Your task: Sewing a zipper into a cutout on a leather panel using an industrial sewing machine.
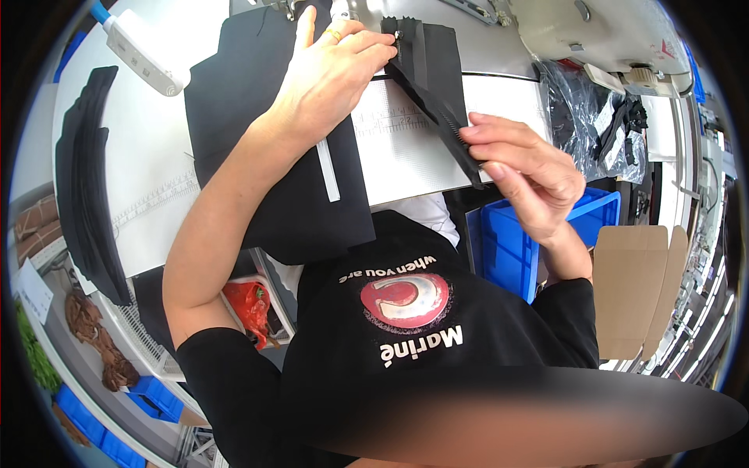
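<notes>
My left hand [335,66] lies palm down on a large black fabric panel [226,101], fingers stretched out to the right. Its fingertips touch the upper end of a black zipper [398,54], beside a small black fabric piece [443,66]; the thumb cannot be made out. The zipper's loose length slants down to the right above the white table. Between thumb and fingers my right hand [527,168] pinches the zipper's lower end. A white strip [328,170] shows on the large panel, which hangs over the table's near edge.
A stack of black fabric pieces [90,179] lies at the left. Sewing machine parts [484,12] stand at the back. Clear plastic bags [585,117] with black items lie at the right. A blue crate [507,242] and an opened cardboard box [632,292] are below the table's right side.
</notes>
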